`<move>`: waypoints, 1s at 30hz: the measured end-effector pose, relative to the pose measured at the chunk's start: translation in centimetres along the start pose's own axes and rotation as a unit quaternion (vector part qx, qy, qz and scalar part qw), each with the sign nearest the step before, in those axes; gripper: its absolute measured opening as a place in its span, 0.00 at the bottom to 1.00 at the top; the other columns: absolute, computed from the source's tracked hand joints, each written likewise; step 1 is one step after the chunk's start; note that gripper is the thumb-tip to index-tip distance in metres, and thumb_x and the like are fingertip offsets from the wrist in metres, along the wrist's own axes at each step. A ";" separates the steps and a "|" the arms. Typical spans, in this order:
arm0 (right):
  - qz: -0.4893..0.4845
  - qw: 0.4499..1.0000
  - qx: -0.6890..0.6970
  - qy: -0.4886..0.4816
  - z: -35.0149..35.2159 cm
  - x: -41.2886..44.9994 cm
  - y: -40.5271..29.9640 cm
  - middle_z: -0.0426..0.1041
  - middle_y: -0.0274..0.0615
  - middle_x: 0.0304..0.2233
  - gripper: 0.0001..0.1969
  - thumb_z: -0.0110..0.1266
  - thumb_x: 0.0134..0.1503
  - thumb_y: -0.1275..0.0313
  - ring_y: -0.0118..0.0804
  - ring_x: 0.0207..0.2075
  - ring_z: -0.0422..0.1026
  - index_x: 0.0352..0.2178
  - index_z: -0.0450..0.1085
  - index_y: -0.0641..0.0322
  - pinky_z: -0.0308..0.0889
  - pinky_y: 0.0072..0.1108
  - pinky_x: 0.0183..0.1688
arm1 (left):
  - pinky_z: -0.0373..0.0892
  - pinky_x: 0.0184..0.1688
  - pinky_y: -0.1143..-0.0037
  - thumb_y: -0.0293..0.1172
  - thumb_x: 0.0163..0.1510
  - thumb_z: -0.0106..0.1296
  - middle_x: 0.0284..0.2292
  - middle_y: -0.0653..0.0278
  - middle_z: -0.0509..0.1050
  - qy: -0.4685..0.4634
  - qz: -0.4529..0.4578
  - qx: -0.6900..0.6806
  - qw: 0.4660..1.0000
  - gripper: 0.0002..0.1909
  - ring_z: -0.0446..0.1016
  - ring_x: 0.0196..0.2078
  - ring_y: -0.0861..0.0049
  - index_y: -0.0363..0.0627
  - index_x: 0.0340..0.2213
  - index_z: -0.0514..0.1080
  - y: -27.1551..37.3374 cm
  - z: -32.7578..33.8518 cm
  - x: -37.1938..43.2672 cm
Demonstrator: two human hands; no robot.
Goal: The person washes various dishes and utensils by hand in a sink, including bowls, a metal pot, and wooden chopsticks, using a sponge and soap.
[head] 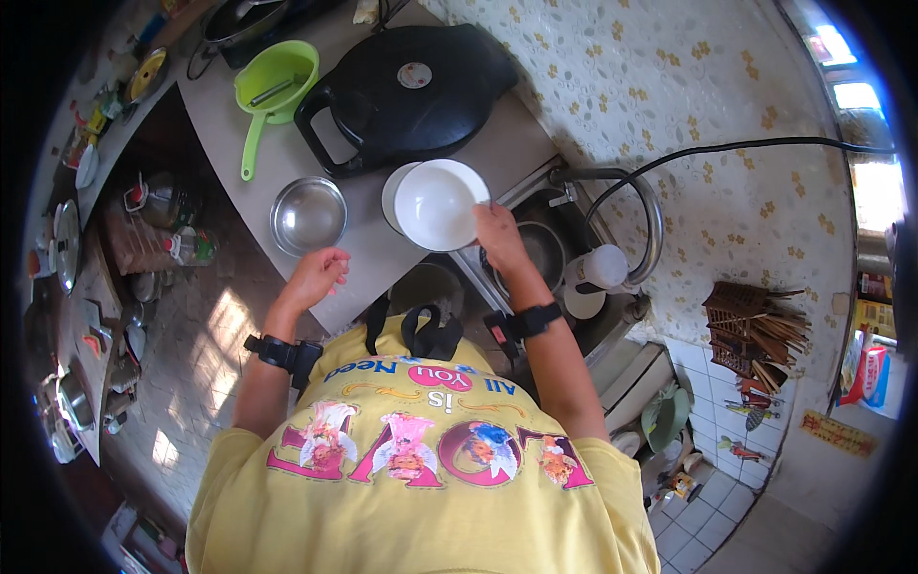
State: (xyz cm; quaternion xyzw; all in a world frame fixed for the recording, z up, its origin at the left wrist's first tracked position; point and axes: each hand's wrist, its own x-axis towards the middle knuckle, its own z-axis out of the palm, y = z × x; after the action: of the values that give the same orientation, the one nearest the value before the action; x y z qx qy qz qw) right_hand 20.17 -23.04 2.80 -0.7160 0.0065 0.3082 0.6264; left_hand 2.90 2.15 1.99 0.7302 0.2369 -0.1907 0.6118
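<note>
My right hand (498, 233) grips the rim of a white bowl (439, 204) with a dark edge, held over the counter beside the sink. Behind it, partly hidden, is a second white dish (391, 195). A shiny stainless steel bowl (308, 217) sits on the counter near the front edge. Just below that bowl is my left hand (315, 278), its fingers loosely curled; whether it touches the bowl's rim is hard to tell.
A black electric griddle (423, 93) and a green strainer (278, 79) holding a metal object stand farther back. At right, the sink (595, 323) contains a metal pot (534, 258) under a curved faucet (649, 229). A black cable (746, 146) crosses the wall.
</note>
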 end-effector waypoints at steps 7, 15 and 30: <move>-0.107 0.911 -0.369 0.150 2.7 1.9 -0.4 0.68 0.55 0.21 0.15 0.45 0.46 0.68 0.48 0.25 0.70 0.28 0.60 0.74 0.64 0.29 0.28 | 0.65 0.25 0.81 0.31 0.49 0.41 0.27 0.64 0.69 0.003 -0.015 0.024 1.000 0.13 0.68 0.26 0.81 0.36 0.36 0.64 -1.2 -0.5 -1.0; -0.025 0.966 -0.206 0.153 -6.8 -2.1 10.9 0.68 0.54 0.22 0.14 0.43 0.49 0.63 0.46 0.24 0.69 0.22 0.64 0.66 0.63 0.30 0.27 | 0.64 0.23 0.84 0.30 0.51 0.40 0.28 0.63 0.69 -0.007 -0.018 0.007 1.000 0.11 0.68 0.26 0.83 0.40 0.37 0.64 -1.7 1.8 0.3; 0.188 0.797 0.348 0.456 -24.8 -6.6 25.4 0.68 0.45 0.24 0.08 0.45 0.47 0.72 0.41 0.21 0.66 0.30 0.63 0.63 0.63 0.25 0.24 | 0.64 0.22 0.85 0.31 0.51 0.41 0.26 0.65 0.69 -0.006 -0.038 0.089 0.995 0.12 0.68 0.25 0.84 0.39 0.36 0.64 2.5 8.5 -1.5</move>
State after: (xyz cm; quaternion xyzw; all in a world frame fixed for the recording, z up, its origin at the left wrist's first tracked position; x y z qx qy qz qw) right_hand 15.53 -53.37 -16.28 -0.4924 0.5326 0.0345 0.6875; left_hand 3.19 -6.69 3.36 0.7713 0.2429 -0.2381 0.5380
